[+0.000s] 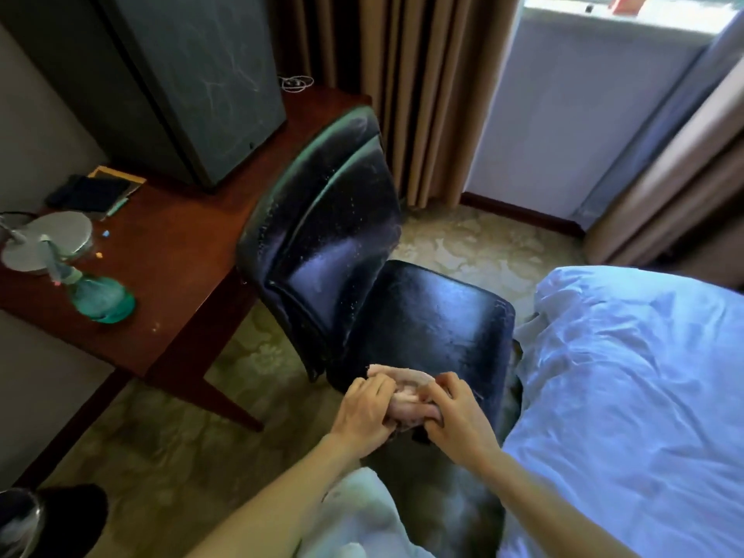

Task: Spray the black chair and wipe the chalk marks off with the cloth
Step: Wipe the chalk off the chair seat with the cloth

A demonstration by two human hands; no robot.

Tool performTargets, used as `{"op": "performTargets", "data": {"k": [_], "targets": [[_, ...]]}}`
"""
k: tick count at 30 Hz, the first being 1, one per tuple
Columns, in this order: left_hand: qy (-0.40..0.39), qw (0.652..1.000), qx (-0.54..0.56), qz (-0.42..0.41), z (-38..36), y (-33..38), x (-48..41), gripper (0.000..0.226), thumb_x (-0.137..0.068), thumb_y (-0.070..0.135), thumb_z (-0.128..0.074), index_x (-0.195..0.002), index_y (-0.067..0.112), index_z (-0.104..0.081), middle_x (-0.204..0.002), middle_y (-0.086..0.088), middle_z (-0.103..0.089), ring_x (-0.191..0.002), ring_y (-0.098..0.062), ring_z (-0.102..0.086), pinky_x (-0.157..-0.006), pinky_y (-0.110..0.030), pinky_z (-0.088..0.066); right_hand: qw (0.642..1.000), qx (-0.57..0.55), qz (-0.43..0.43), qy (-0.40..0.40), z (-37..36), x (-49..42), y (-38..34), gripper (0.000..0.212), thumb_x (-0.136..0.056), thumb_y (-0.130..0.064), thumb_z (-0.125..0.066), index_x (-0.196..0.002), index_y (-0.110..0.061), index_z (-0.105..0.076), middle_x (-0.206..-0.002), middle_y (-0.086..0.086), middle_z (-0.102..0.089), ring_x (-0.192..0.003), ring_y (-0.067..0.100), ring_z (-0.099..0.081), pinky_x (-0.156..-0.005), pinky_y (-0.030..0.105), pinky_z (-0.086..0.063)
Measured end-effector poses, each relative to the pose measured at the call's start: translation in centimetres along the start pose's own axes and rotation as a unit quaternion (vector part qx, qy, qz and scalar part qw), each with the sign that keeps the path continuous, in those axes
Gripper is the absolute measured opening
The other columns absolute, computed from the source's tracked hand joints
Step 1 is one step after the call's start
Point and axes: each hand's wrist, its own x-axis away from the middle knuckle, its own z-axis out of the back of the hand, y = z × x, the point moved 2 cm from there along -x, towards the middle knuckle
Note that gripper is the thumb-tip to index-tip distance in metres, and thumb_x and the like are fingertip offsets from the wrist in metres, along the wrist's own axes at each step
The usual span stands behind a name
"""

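Both hands meet low in the centre of view, over the near front corner of the seat. Left hand [368, 412] and right hand [455, 416] each have their fingers curled round a bunched pale pink cloth [402, 396], gripping it from opposite sides. The cloth sits between the two hands and touches both. Whether it touches the seat under it, cannot tell.

Black glossy leather-look chair [422, 324]: the seat lies just ahead of the hands, and the padded backrest rises ahead and to the left of the left hand. The backrest is covered in small pale specks, and a few run along the seat edge. Droplets or chalk, cannot tell.

Translucent teal spray bottle with pale trigger head [100, 296] is well to the left of the left hand, on a reddish-brown wooden table [181, 243], apart from the chair. Just beyond the bottle is a round silver disc-shaped stand [48, 243]. Near it lie a small blue bit [106, 234] and a small orange bit [98, 254], too small to identify. Further back on the table is a dark flat notebook [88, 193], and a tall dark box-like cabinet [193, 74] stands at the far end.

Right of the right hand, a bed with a rumpled white sheet [624, 396] is close beside the chair seat. Far ahead of the hands hang tan pleated curtains [422, 94]. Patterned beige carpet [463, 235] lies under everything.
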Motion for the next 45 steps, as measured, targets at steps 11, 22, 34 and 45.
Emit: {"op": "performTargets", "data": {"k": [11,22,34,45], "targets": [[-0.045,0.998,0.021,-0.044,-2.2,-2.4,-5.8,0.05,-0.066,0.021,-0.068,-0.114,0.017,-0.056,-0.107,0.002,-0.063,-0.094,-0.016,-0.06,-0.079,-0.03,-0.05,0.997,0.0,-0.073,-0.033,-1.1,-3.7,3.5,0.048,-0.081,-0.023,-0.056,-0.127,-0.03,-0.044,-0.114,-0.004,-0.041,-0.097,0.012,-0.04,-0.074,0.02,-0.048],[-0.06,0.997,0.004,-0.041,-2.4,-5.2,-9.7,0.041,-0.069,0.029,-0.07,-0.109,0.024,-0.062,-0.106,0.005,-0.064,-0.093,-0.013,-0.061,-0.077,-0.025,-0.048,0.995,0.006,-0.074,-0.063,-1.6,-8.5,5.1,0.044,-0.083,-0.026,-0.053,-0.125,-0.029,-0.043,-0.119,-0.005,-0.037,-0.097,0.01,-0.036,-0.074,0.019,-0.047],[-0.033,0.999,-0.002,0.037,-7.8,-2.5,-15.0,0.038,-0.06,0.018,-0.073,-0.097,0.024,-0.063,-0.098,0.004,-0.063,-0.084,-0.013,-0.059,-0.073,-0.023,-0.042,0.99,-0.012,-0.006,-0.141,-1.9,-12.2,15.1,0.04,-0.071,-0.016,-0.051,-0.111,-0.02,-0.049,-0.105,0.0,-0.037,-0.09,0.017,-0.035,-0.066,0.03,-0.046],[0.025,0.982,-0.07,0.175,-16.4,0.2,-18.9,0.047,-0.048,0.013,-0.075,-0.094,0.015,-0.067,-0.09,0.0,-0.061,-0.079,-0.018,-0.052,-0.073,-0.027,-0.033,0.963,-0.03,0.138,-0.229,-4.7,-17.1,26.1,0.044,-0.069,-0.009,-0.056,-0.11,-0.022,-0.048,-0.1,0.001,-0.038,-0.084,0.018,-0.037,-0.055,0.031,-0.047]]}}
